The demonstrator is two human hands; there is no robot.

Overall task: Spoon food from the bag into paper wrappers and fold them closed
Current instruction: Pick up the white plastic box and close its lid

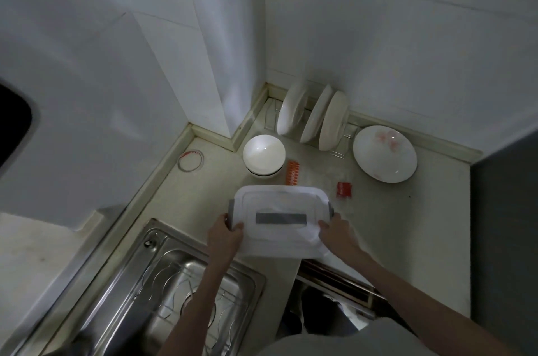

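— At the counter edge by the sink (163, 283): what is held?
— Left hand (224, 236) and right hand (339, 235) each clasp one side of a lidded white box (279, 210).
— And the bag, spoon, wrappers?
— None visible; perhaps inside. No filling or folding appears begun.

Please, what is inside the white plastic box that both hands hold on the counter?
Its contents cannot be seen. The box is covered by its white lid with a grey strip. The left hand and right hand grip its near corners.
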